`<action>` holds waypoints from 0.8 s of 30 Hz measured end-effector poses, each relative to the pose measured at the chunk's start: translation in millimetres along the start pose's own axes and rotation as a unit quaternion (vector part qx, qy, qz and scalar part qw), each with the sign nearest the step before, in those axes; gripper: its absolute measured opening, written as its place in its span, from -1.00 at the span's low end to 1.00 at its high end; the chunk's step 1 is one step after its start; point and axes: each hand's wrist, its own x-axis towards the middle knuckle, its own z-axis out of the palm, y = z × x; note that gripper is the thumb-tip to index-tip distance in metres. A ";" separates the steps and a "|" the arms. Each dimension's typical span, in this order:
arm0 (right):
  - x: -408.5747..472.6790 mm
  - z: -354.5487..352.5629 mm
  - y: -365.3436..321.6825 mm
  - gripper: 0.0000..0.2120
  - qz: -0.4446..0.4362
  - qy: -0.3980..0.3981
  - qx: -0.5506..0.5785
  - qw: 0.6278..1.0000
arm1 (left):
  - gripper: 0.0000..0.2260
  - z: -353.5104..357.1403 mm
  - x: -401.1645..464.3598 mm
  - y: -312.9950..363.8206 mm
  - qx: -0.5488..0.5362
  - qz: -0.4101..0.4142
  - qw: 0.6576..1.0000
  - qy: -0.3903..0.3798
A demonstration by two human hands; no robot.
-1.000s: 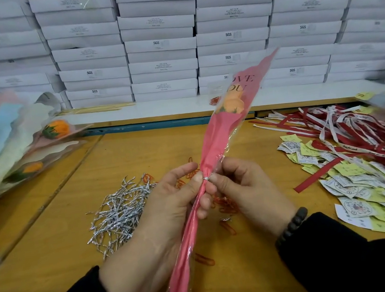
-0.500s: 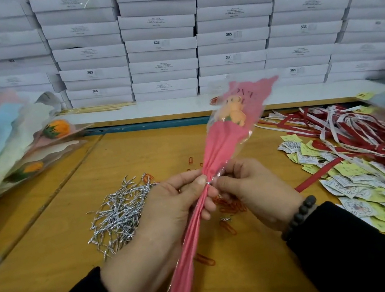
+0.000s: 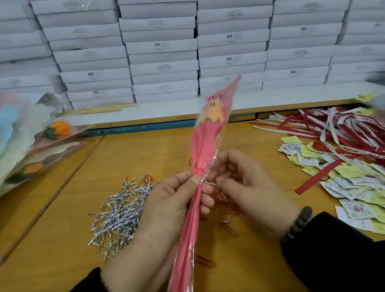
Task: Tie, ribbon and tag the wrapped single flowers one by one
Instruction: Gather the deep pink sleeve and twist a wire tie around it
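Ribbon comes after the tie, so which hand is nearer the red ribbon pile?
Right. The right hand sits beside the red ribbon pile; the left hand is farther, across the pink-wrapped flower.

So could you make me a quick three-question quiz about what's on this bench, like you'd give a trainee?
1. True or false: the left hand grips the pink wrapped flower at its gathered neck.
2. What is the right hand pinching? A) a red ribbon B) a silver twist tie C) a yellow tag
3. Fill in: the pile of spare silver ties lies on the table to the ____ of the hands.

Key: 1 true. 2 B. 3 left. The red ribbons and paper tags lie untouched on the right.
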 end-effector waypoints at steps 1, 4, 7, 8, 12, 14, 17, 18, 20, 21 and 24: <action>-1.5 -0.8 0.8 -0.71 -0.040 0.008 -0.044 0.998 | -0.94 -0.3 0.1 0.4 -0.008 -0.004 1.000 0.000; -2.6 -6.2 1.0 -0.74 -0.152 0.038 -0.145 0.977 | -0.93 -2.6 2.1 1.1 -0.031 -0.019 0.999 0.000; -1.8 -7.7 3.8 -0.78 -0.211 0.008 -0.254 0.944 | -0.93 -3.3 2.9 1.5 -0.051 -0.027 0.998 -0.012; -2.4 -7.2 3.9 -0.81 -0.218 0.004 -0.285 0.933 | -0.90 -2.9 2.6 1.3 -0.054 -0.028 0.998 -0.019; -5.3 -9.2 -0.4 -0.79 -0.283 0.026 -0.345 0.895 | -0.79 -1.2 1.3 -0.4 -0.040 -0.026 0.998 -0.043; -5.0 -11.8 -3.6 -0.72 -0.305 0.030 -0.360 0.881 | -0.79 -1.1 0.6 -0.6 -0.026 -0.020 0.998 -0.044; -5.5 -12.8 -5.9 -0.70 -0.288 0.007 -0.368 0.884 | -0.78 0.0 -1.9 0.7 0.006 0.003 0.999 -0.048; -5.6 -11.6 -6.1 -0.70 -0.260 -0.003 -0.354 0.898 | -0.76 0.6 -3.1 1.1 0.020 0.013 0.999 -0.048; -5.7 -9.3 -4.9 -0.75 -0.198 -0.028 -0.294 0.935 | -0.76 1.5 -4.9 0.8 0.046 0.030 0.998 -0.041; -5.3 -8.6 -4.4 -0.78 -0.172 -0.037 -0.252 0.952 | -0.79 1.6 -5.6 0.3 0.056 0.037 0.997 -0.037; -2.2 -8.1 -4.6 -0.79 -0.105 -0.056 -0.166 0.979 | -0.91 2.0 -7.5 -0.8 0.097 0.057 0.993 -0.033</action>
